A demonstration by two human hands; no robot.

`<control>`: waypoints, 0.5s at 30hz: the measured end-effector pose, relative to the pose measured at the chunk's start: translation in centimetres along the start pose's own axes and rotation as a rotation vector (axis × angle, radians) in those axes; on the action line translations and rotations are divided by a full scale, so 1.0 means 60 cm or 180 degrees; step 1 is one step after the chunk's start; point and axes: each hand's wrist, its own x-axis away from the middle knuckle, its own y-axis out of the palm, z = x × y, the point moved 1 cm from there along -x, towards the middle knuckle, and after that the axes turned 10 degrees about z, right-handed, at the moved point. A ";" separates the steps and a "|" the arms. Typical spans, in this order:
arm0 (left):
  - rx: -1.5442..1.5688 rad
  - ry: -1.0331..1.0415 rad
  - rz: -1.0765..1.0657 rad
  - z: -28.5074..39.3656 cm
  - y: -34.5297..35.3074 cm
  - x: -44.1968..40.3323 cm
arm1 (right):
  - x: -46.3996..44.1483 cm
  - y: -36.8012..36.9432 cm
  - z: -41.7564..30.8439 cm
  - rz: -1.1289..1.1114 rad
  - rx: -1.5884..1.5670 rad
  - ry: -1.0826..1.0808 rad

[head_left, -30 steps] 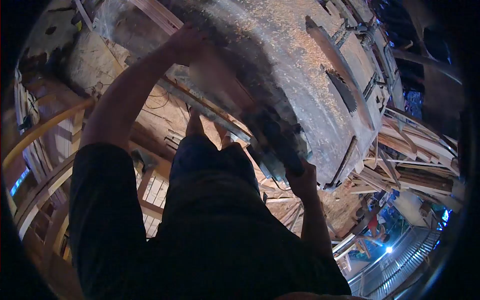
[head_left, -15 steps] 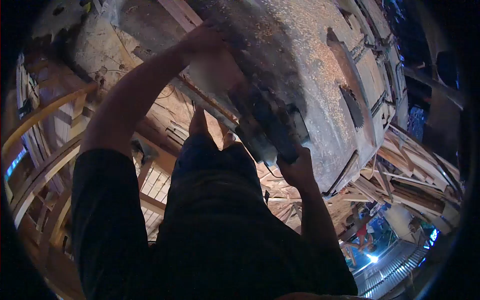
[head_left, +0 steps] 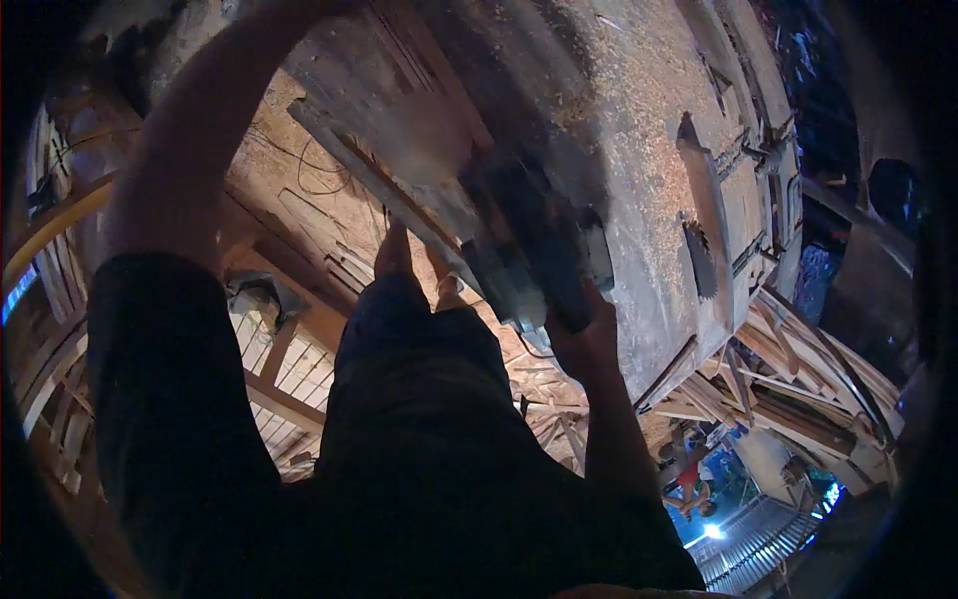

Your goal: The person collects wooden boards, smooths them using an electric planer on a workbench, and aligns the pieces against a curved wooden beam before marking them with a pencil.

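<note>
My right hand (head_left: 587, 334) is closed around the rear end of a dark power tool (head_left: 534, 240). The tool is blurred and lies over the near edge of the sawdust-covered worktable (head_left: 639, 240). A long wooden piece (head_left: 424, 50) runs from the top of the view towards the tool; where they meet is dark and blurred. My left arm (head_left: 190, 130) reaches up to the top edge, and its hand is out of view. A toothed saw blade (head_left: 701, 260) shows through the tabletop, right of the tool.
Long timber strips (head_left: 798, 399) are piled beyond the table at the right. Curved wooden pieces (head_left: 65, 235) stand at the left. A cable (head_left: 319, 170) lies on the floor below the table's edge. Another person (head_left: 691, 489) is far off at the lower right, near a bright light.
My left hand has moved off the wooden piece, up and out of view, and that arm has swung upward. My right hand still holds the tool, slightly further left in view.
</note>
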 end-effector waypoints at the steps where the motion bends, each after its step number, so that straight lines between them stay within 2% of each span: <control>1: -0.0054 -0.0042 0.0003 -0.039 0.004 0.008 | -0.001 0.002 0.004 0.0004 0.0034 -0.0043; 5: 0.0032 -0.0016 -0.0081 -0.109 0.024 0.024 | -0.011 0.007 -0.010 0.0037 0.0035 0.0110; 6: 0.0344 0.0170 -0.0071 -0.110 0.031 0.025 | -0.017 0.010 -0.013 0.0014 0.0008 0.0091; 9: 0.0672 -0.0070 -0.0183 -0.111 0.022 0.024 | -0.041 0.015 -0.034 -0.0035 -0.0072 0.0061; 15: 0.0894 -0.0039 0.0342 -0.111 0.039 0.027 | -0.101 0.046 -0.110 0.0170 -0.0139 -0.0084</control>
